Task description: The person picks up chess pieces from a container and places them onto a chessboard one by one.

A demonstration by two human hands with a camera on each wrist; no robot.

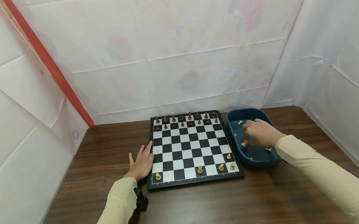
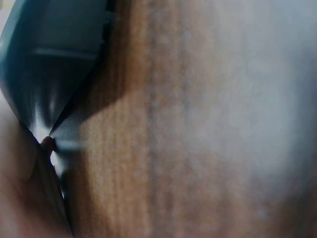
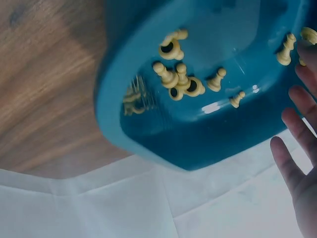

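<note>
My left hand (image 1: pixel 141 164) lies with fingers spread at the left edge of the chessboard (image 1: pixel 181 182), fingertips against its rim. Reaching into the blue bin (image 1: pixel 256 163), my right hand (image 1: pixel 260 132) has its fingertips at a pale yellow chess piece (image 1: pixel 244 143). In the right wrist view a finger crosses a yellow piece (image 3: pixel 309 34), while the other fingers (image 3: pixel 285 157) stretch apart. The thumb is hidden, so I cannot tell whether the piece is pinched. Several more yellow chess pieces (image 3: pixel 167 75) lie tipped over in the bin.
Dark red chess pieces (image 1: pixel 181 118) fill two rows at the board's far side. Several yellow pieces (image 1: pixel 200 169) stand along its near side. The bin stands right beside the board on the brown wooden table (image 1: pixel 198 210). White sheets (image 1: pixel 175 79) hang behind and at both sides.
</note>
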